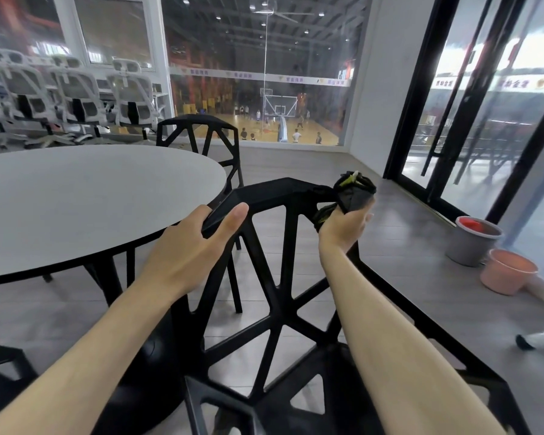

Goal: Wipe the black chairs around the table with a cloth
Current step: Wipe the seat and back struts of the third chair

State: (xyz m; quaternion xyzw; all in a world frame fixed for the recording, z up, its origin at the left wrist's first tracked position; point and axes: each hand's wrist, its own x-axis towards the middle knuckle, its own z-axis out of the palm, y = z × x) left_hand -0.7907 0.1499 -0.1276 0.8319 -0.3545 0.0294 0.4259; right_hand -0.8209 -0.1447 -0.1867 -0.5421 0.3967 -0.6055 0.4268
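**Cloth on the chair's top rail**

Head view: right of the right hand [343, 226], a grey bucket [471, 244] holds something red; a pink bucket [507, 271] stands beside it. That hand clamps the dark cloth [354, 191] against the black chair [283, 277]; the left hand [192, 246] grips its rail beside the counter [91, 199].

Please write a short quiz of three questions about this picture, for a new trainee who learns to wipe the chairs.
1. True or false: the left hand grips the top rail of the near black chair.
2. What does the right hand hold against that rail? A) a spray bottle B) a dark cloth C) a brush
3. Fill in: on the floor at the right stand a grey bucket and a ____ one beside it.

Key
1. True; fingers and thumb wrap the rail's left end.
2. B; the cloth is bunched at the rail's right end.
3. Pink; the pink bucket stands nearer the camera.
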